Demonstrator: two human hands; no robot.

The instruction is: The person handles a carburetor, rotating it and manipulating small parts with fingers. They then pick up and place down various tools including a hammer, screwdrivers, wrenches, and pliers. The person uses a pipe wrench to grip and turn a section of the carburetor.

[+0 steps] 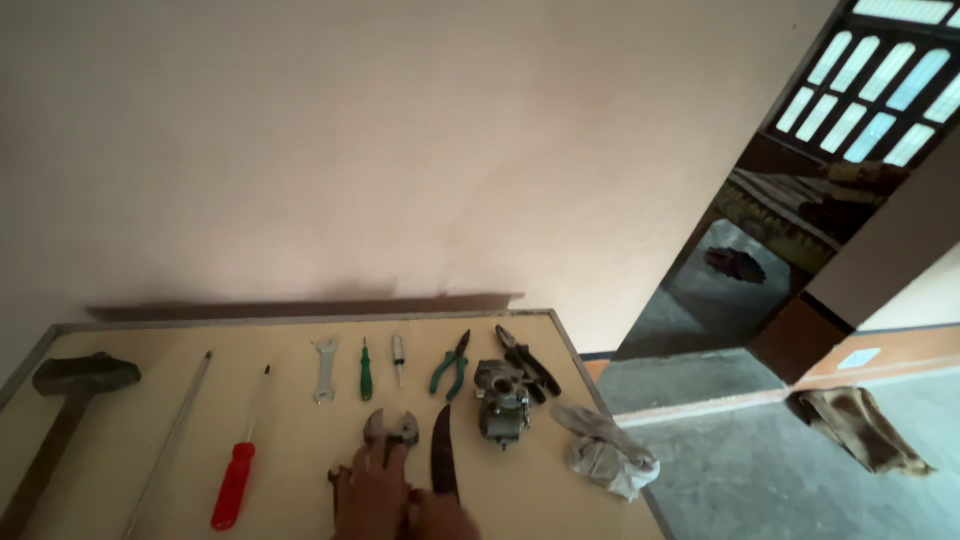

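Note:
My left hand lies at the table's near edge with its fingers spread over a grey adjustable wrench, whose jaws point away from me. Just to the right, my right hand is mostly cut off by the frame. It sits at the base of a dark curved blade that points away from me, and it looks closed around the blade's lower end. A grey metal carburettor stands right of the blade.
On the tan table lie a sledgehammer, a long rod, a red screwdriver, a spanner, a green screwdriver, green pliers, black pliers and a rag. A wall stands behind the table. An open doorway is at right.

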